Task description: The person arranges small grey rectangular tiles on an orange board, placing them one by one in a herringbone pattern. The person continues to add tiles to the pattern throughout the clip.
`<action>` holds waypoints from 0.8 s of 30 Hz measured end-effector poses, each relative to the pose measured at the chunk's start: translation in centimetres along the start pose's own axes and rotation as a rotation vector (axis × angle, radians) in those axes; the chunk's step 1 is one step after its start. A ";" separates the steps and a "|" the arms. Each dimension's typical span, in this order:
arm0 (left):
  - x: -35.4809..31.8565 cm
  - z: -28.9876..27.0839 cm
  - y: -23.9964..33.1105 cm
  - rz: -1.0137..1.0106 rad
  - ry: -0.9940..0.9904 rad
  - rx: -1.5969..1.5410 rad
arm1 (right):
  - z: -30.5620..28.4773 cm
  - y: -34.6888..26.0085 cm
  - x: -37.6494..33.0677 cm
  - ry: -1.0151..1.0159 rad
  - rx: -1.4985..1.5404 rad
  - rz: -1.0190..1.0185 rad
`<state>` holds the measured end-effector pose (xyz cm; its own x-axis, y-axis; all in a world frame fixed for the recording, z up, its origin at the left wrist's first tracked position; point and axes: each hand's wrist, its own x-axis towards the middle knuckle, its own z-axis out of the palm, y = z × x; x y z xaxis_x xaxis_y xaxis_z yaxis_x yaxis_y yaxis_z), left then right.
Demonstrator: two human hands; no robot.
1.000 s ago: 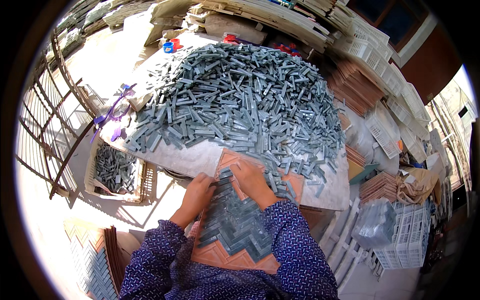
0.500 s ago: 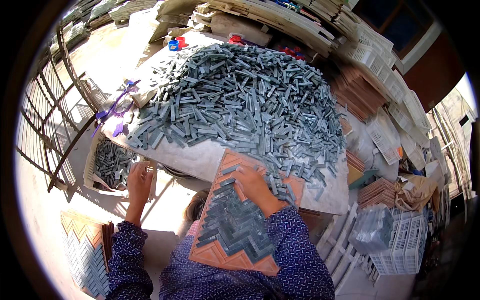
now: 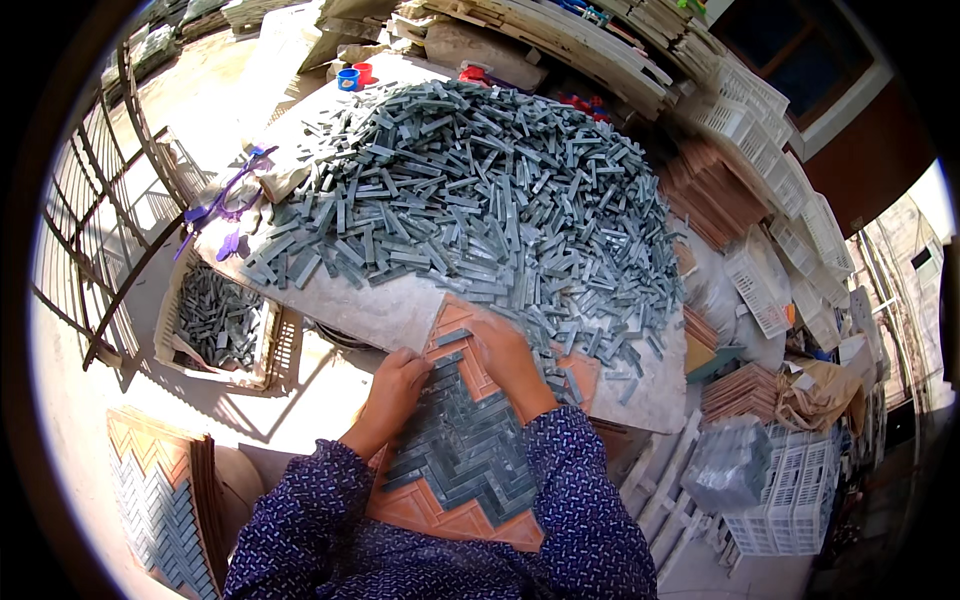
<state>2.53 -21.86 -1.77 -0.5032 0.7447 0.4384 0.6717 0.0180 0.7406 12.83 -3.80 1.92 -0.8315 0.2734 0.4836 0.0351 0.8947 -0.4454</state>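
Observation:
An orange board (image 3: pixel 463 522) with a raised zigzag pattern leans against the table's near edge, over my lap. Narrow dark grey-green stone strips (image 3: pixel 460 450) fill its middle in a herringbone layout, and its top and bottom ends show bare orange. My left hand (image 3: pixel 393 392) is at the board's left edge, fingers pinched together; what they hold, if anything, is hidden. Over the upper right of the board, my right hand (image 3: pixel 507 362) bends its fingers down in a closed grip, their tips hidden. One strip (image 3: pixel 452 337) lies near the top, between both hands.
A large heap of loose strips (image 3: pixel 460 190) covers the table (image 3: pixel 385 318). On the floor at left stand a crate of strips (image 3: pixel 265 345) and a stack of patterned boards (image 3: pixel 165 500). White crates (image 3: pixel 775 520) and more orange boards (image 3: pixel 740 393) stand at right.
My left hand has moved right and up from beside the floor crate to the board's left edge, its fingers now pinched. My right hand stays over the board's upper part.

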 end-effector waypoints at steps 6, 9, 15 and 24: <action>0.5 -0.2 0.4 -0.014 0.013 -0.045 | 0.9 0.3 1.1 -0.067 -0.150 -0.066; 0.4 -0.4 1.0 -0.069 0.043 -0.113 | 0.2 -0.3 1.1 -0.074 -0.065 -0.070; 0.5 -0.5 1.0 -0.211 0.059 -0.069 | 0.1 -0.4 0.2 -0.164 0.028 -0.038; 1.3 -0.2 0.9 -0.126 -0.001 -0.044 | 0.1 0.2 0.5 -0.166 0.072 -0.132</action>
<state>2.34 -21.00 -0.41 -0.5818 0.7390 0.3398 0.5787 0.0825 0.8114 12.35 -3.53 1.94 -0.9063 0.0885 0.4132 -0.1149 0.8894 -0.4424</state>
